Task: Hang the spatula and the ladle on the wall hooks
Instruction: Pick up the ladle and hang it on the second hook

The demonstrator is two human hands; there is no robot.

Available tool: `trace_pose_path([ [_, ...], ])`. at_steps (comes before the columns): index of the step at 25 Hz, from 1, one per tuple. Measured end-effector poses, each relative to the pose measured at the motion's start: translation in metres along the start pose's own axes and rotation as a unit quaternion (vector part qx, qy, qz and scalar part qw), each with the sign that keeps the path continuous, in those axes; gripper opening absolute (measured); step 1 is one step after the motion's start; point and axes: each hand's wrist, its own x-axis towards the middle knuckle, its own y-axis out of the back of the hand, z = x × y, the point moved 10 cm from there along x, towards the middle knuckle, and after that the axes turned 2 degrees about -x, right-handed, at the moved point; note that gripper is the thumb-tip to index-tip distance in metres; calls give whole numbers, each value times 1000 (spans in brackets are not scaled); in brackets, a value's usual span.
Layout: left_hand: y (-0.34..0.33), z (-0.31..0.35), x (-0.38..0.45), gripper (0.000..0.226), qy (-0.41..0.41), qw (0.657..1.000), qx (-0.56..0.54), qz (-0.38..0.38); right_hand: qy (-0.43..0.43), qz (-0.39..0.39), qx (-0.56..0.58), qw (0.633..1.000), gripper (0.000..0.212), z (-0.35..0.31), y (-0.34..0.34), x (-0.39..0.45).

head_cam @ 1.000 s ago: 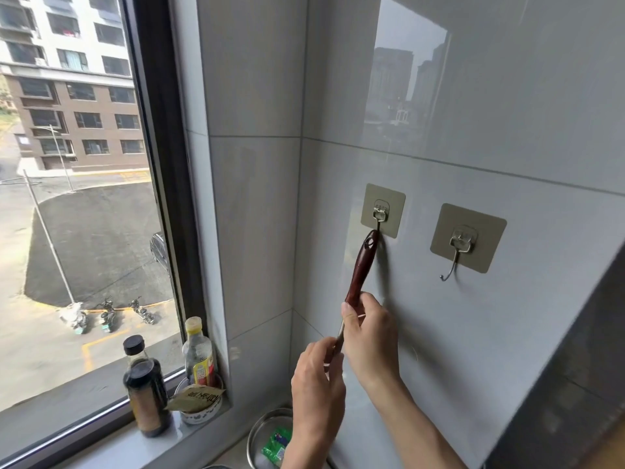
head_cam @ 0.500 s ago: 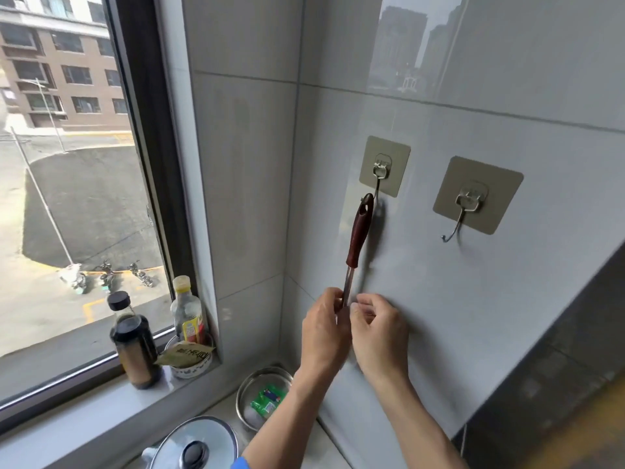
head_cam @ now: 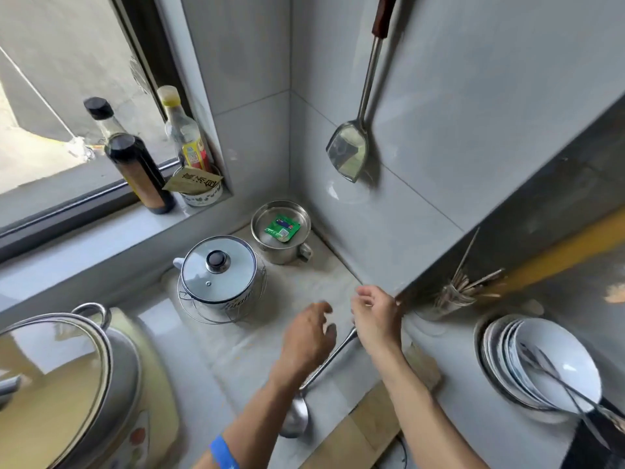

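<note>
Steel spatula (head_cam: 350, 152) hangs on the far wall, so half is done. My left hand (head_cam: 309, 336) and right hand (head_cam: 375, 319), both open and empty, hover over the ladle (head_cam: 323, 370) lying on the near counter (head_cam: 236, 360).

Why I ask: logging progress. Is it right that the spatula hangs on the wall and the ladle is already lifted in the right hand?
Not quite. The head view shows the spatula hanging, but the ladle lies on the counter; the right hand is open above its handle, not holding it.

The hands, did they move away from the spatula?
Yes. Both hands dropped from the hanging spatula on the wall down to the ladle on the counter.
</note>
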Motion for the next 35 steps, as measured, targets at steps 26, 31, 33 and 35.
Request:
trace_pose_path([
  [26, 180, 212, -39, 13, -258, 911, -251, 203, 346, 99, 80, 930, 29, -291, 145, -75],
  [31, 176, 233, -15, 3, -241, 918, -237, 206, 332, 112, 42, 936, 28, -299, 163, -58],
  [33, 165, 228, -10, 8, -221, 926, -230, 201, 317, 108, 32, 942, 27, -287, 159, -50],
  [35, 157, 224, -8, 12, -211, 930, -222, 203, 309, 105, 23, 945, 27, -279, 154, -44],
])
